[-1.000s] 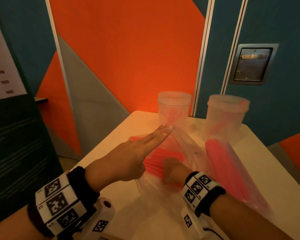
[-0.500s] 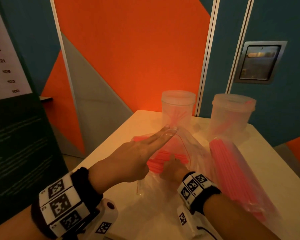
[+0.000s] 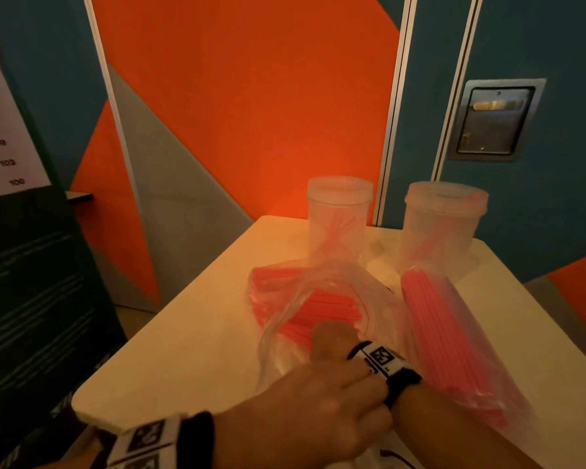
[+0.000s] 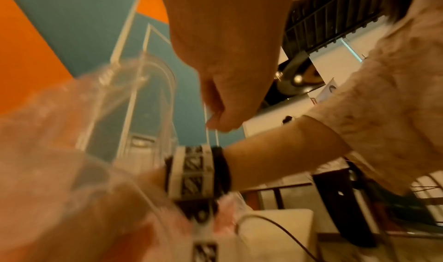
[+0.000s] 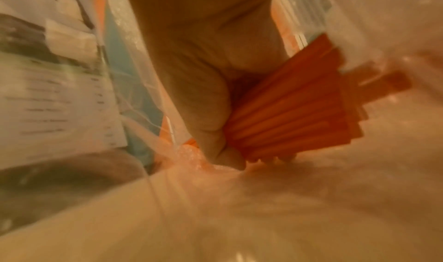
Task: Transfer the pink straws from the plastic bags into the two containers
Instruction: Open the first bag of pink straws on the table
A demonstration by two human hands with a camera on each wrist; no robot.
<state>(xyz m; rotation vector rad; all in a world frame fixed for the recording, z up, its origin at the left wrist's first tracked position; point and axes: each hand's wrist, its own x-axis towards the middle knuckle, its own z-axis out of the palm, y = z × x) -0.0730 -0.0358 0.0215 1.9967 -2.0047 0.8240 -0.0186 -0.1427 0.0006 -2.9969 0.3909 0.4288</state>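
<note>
The step in hand looks like pulling a bunch of pink straws (image 3: 322,308) out of the open plastic bag (image 3: 285,346) lying mid-counter. The right hand (image 3: 330,343) is inside the bag's mouth, and the right wrist view shows its fingers (image 5: 210,114) curled round a fan of straws. The left hand (image 3: 318,411) sits at about 6 o'clock from the bag, over the right wrist; in the left wrist view its fingertips (image 4: 223,118) seem to pinch a thin clear edge, probably the bag's lip, though blur makes that uncertain.

Two clear containers stand at the far side of the counter (image 3: 190,340): the left container (image 3: 339,218) at 12 o'clock from the bag, the right container (image 3: 444,225) at about 1 o'clock. Each already holds a few straws. A second bag (image 3: 464,340), full of straws, lies at 3 o'clock from the first.

Next, the bunch must come free of the film without snagging, then be turned upright and lowered into a container mouth.

The right hand's fingertips are hidden in the head view. How many straws are gripped cannot be told. A third bag may lie under the first; unclear.
</note>
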